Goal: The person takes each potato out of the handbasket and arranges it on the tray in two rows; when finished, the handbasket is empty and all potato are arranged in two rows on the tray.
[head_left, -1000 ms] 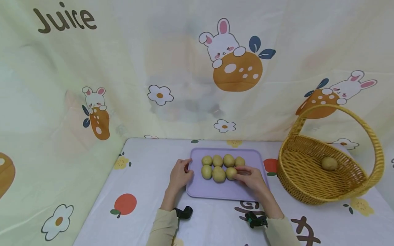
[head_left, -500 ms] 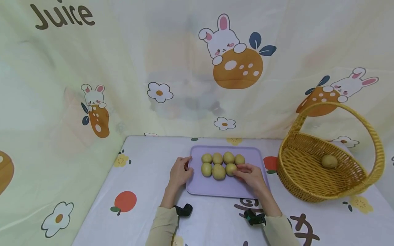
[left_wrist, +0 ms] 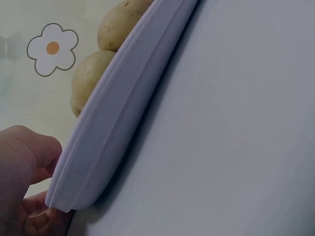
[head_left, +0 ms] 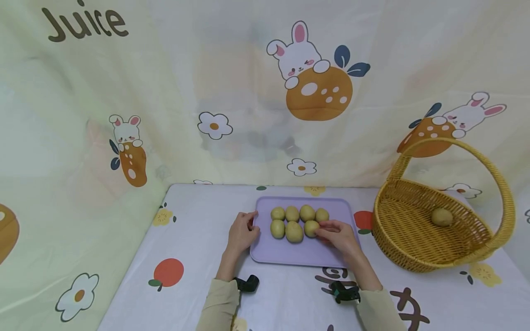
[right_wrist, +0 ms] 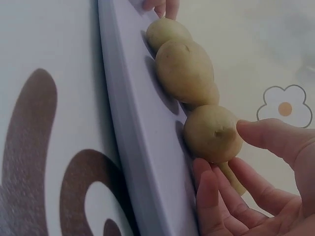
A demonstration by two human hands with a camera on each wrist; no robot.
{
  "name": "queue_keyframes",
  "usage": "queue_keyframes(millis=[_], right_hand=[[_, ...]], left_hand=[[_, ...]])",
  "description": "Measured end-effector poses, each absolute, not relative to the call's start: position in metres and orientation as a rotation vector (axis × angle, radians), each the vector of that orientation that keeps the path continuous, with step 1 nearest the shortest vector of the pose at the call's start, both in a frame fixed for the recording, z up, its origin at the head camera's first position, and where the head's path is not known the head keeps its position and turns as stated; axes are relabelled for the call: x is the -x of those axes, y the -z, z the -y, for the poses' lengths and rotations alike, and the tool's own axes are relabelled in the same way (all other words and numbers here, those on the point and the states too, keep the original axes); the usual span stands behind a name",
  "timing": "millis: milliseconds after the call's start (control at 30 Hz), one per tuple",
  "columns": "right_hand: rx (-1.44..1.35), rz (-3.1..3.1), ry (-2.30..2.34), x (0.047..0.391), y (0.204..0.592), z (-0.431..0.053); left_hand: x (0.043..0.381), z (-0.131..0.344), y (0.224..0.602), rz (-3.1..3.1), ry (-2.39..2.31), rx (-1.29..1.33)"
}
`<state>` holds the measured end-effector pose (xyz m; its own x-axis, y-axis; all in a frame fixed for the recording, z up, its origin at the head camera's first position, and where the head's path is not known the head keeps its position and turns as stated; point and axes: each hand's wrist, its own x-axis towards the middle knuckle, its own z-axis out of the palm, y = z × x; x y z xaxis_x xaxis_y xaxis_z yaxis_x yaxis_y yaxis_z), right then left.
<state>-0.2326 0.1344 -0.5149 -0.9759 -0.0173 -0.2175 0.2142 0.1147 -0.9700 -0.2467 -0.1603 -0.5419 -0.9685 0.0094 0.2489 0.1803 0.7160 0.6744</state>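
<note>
A lilac tray [head_left: 267,250] lies on the table, bearing potatoes in two rows, the rear row [head_left: 291,214] and the front row. My left hand [head_left: 242,233] grips the tray's left edge; in the left wrist view its thumb [left_wrist: 47,150] lies at the rim and its curled fingers are partly hidden behind the tray's end. My right hand [head_left: 338,236] holds the rightmost front potato [right_wrist: 211,132] between thumb and fingers, close over the tray beside a larger potato [right_wrist: 184,71]. In the right wrist view the rear row is mostly hidden.
At the right a wicker basket [head_left: 389,239] with a tall handle stands on the table, a single potato [head_left: 442,217] inside. A printed cloth [head_left: 174,317] covers the table, and a patterned curtain [head_left: 248,92] hangs behind it. A dark wrist camera [head_left: 248,284] sits at the left wrist.
</note>
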Motion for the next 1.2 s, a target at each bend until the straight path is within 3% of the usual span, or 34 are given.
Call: queue_keyframes(millis=[1200], right_hand=[[-0.213,-2.293,1.832,0.2365,0.5087,-0.1375]], left_hand=[[0.2497,0.1614,0.5453,2.695,1.078,0.165]])
